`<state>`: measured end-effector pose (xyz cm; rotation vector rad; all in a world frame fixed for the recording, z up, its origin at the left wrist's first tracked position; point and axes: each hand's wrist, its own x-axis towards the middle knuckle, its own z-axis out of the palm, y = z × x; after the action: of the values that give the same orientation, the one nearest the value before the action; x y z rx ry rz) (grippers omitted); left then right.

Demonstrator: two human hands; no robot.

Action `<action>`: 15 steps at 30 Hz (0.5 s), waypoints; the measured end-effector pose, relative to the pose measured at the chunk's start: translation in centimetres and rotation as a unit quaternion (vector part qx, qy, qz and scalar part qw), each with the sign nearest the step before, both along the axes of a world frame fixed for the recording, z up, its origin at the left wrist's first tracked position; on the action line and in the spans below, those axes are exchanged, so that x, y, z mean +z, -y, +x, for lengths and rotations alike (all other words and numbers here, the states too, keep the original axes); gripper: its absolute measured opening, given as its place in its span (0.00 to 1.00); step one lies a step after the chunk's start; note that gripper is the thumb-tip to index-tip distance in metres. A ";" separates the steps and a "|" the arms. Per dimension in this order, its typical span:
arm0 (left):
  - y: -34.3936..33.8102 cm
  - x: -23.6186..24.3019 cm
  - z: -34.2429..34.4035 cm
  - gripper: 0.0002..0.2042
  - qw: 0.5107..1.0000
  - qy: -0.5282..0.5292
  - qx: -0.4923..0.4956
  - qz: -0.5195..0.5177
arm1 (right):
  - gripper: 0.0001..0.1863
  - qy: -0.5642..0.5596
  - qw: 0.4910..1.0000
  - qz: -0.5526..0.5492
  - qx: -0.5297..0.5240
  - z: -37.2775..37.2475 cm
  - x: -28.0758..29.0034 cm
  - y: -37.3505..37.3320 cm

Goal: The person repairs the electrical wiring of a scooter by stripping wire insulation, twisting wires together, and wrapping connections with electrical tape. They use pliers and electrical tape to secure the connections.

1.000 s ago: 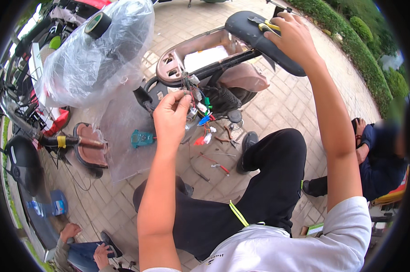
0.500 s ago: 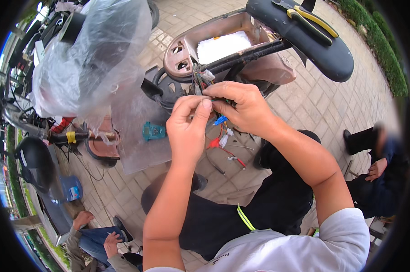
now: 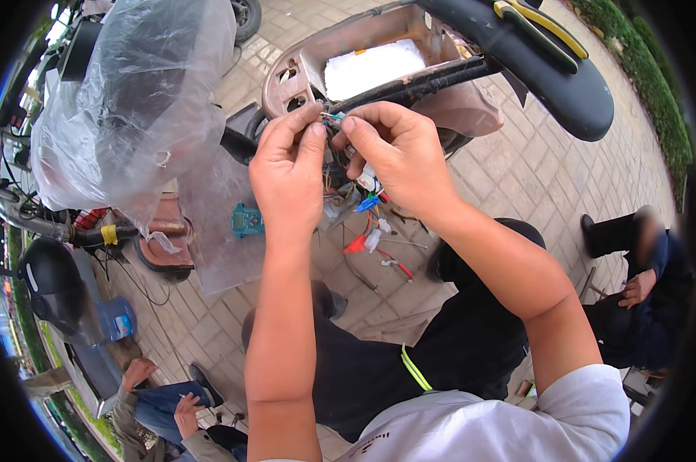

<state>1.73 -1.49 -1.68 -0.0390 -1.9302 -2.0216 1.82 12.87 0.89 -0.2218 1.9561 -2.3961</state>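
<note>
My left hand (image 3: pixel 286 173) and my right hand (image 3: pixel 398 158) meet in front of the stripped scooter frame, each pinching thin wires (image 3: pixel 331 116) between thumb and fingertips. Below my fingers hangs a tangle of coloured wires with blue (image 3: pixel 367 204), white (image 3: pixel 375 239) and red connectors (image 3: pixel 355 244). Behind them is the pinkish frame (image 3: pixel 278 88) with a white block (image 3: pixel 372 69) inside. Yellow-handled pliers (image 3: pixel 546 35) lie on the black seat (image 3: pixel 590 108) at the upper right. A teal device (image 3: pixel 248 221) rests on a clear sheet (image 3: pixel 217 262) to the left of my hands.
A clear plastic bag (image 3: pixel 125 123) covers something at upper left, near handlebars and a black helmet (image 3: pixel 48 281). A blue water jug (image 3: pixel 119 322) stands left. One person (image 3: pixel 640 289) sits at right, another (image 3: pixel 159 412) at lower left. A hedge (image 3: pixel 655 123) borders the paving.
My right hand has left the pliers on the seat and joined my left hand at the wires. Both hands have since moved a little farther up in view.
</note>
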 end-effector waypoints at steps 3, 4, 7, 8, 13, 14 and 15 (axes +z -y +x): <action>0.2 0.1 0.1 0.11 1.000 -0.012 -0.012 -0.017 | 0.10 0.002 1.000 0.026 -0.009 0.0 0.3 0.1; 0.1 0.2 0.1 0.11 1.000 -0.018 -0.015 -0.021 | 0.10 -0.001 0.999 0.031 -0.010 0.0 0.2 0.1; 0.3 0.1 -0.2 0.11 1.000 -0.013 -0.027 -0.009 | 0.10 -0.010 0.999 0.041 -0.013 -0.2 0.1 -0.1; 0.3 0.2 -0.2 0.11 0.999 -0.012 -0.029 -0.011 | 0.10 -0.012 0.999 0.042 -0.015 -0.2 0.0 -0.1; 0.3 0.3 -0.3 0.11 0.999 -0.017 -0.038 -0.010 | 0.10 -0.019 0.999 0.040 -0.015 -0.3 0.0 -0.2; 0.3 0.3 -0.4 0.11 0.999 -0.019 -0.038 -0.010 | 0.10 -0.018 0.999 0.040 -0.016 -0.3 0.1 -0.2; 0.2 0.3 -0.4 0.11 0.999 -0.020 -0.038 -0.009 | 0.10 -0.017 0.999 0.040 -0.017 -0.2 0.2 -0.2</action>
<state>1.36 -1.73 -1.33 -0.1595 -1.9505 -2.0342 1.60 13.03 1.07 -0.2282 2.0823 -2.3428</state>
